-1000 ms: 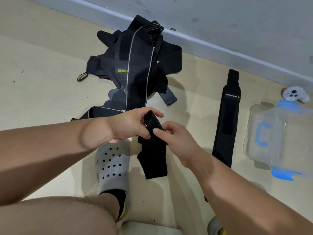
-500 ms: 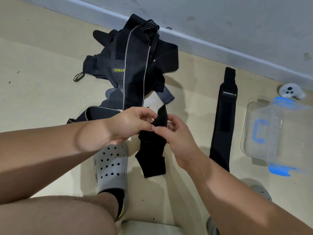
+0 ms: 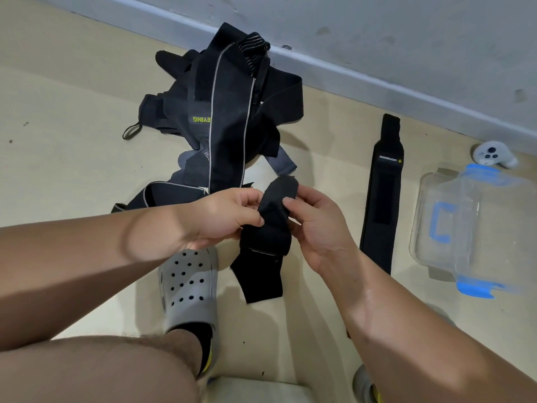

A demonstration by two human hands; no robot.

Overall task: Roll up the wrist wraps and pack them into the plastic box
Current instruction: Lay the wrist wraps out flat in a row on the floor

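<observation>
A black wrist wrap [image 3: 266, 242] hangs between my hands above the floor, its top end folded over and its tail drooping down. My left hand [image 3: 223, 218] pinches its left edge, and my right hand [image 3: 315, 225] pinches the folded top from the right. A second black wrist wrap [image 3: 383, 193] lies flat and straight on the floor to the right. The clear plastic box [image 3: 476, 228] with blue clips stands at the far right, its lid leaning on it.
A pile of black straps and wraps [image 3: 226, 112] lies against the grey wall base. A white controller [image 3: 492, 155] sits by the wall behind the box. My foot in a grey clog [image 3: 189, 286] is under my hands.
The wrap's top end has been folded further over between my fingers; both hands stayed in place with small finger shifts.
</observation>
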